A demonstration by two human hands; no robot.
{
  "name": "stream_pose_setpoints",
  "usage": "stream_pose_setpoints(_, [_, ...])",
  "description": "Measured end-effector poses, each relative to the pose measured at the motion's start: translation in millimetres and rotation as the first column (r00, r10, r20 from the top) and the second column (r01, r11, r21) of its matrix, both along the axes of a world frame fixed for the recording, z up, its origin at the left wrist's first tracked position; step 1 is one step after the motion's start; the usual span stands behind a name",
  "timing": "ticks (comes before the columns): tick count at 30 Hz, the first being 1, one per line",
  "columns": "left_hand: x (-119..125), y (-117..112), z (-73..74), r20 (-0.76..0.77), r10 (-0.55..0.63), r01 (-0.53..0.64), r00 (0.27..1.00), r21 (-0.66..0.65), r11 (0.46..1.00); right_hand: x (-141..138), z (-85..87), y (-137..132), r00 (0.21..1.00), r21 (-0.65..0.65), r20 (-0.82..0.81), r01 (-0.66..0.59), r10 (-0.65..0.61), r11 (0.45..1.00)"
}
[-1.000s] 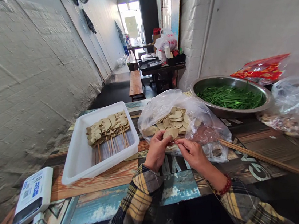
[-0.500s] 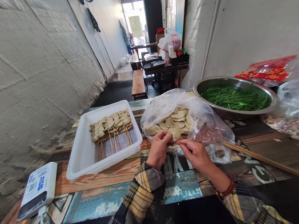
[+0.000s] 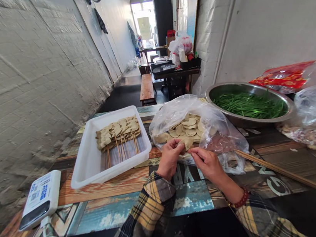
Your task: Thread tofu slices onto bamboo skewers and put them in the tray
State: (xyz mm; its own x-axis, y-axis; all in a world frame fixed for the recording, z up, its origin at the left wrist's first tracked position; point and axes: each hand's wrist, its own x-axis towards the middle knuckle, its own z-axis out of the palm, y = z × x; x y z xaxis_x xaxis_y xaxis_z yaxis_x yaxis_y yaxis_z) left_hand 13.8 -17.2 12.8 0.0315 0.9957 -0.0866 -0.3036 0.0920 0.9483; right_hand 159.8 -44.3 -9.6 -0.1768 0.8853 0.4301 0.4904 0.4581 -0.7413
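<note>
Left hand (image 3: 169, 159) pinches a thin beige slice (image 3: 188, 142); right hand (image 3: 209, 163) pinches a wooden skewer (image 3: 189, 149) at the slice's near edge; just beyond the grip, more slices (image 3: 189, 125) lie in a clear plastic bag (image 3: 166, 113).

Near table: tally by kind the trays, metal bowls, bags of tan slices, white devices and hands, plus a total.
White tray: 1
Metal bowl: 1
Clear bag of tan slices: 1
White device: 1
Left hand and right hand: 2
Total: 6
</note>
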Motion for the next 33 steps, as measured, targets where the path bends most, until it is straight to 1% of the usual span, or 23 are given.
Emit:
stream_pose_setpoints(3, [1.2,-1.0,0.3,-0.015,-0.011,0.011,1.0,0.008,1.0,-1.1,0.1,1.4,1.0,-0.024,0.003,0.012,-0.012,1.0])
stream_pose_setpoints(8, [1.0,-0.1,0.1,-0.023,0.006,-0.005,1.0,0.04,0.999,-2.8,-0.9,3.5,0.999,-0.058,-0.029,0.012,-0.014,0.998])
stream_pose_setpoints(17, [-0.3,0.4,0.8,-0.009,0.022,-0.022,1.0,0.049,0.999,-2.8,-0.8,3.6,0.999,-0.058,-0.05,0.009,-0.012,0.998])
stream_pose_setpoints(26, [0.2,-0.1,0.8,-0.074,0.04,-0.035,0.996,0.08,0.996,-3.0,-1.9,4.2,0.995,-0.159,-0.094,-0.031,0.016,0.987])
stream_pose_setpoints(33, [2.6,-1.1,-0.6,-0.129,0.015,-0.003,0.992,0.095,0.995,-3.3,-1.7,5.8,0.99,-0.162,-0.14,-0.017,-0.006,0.987])
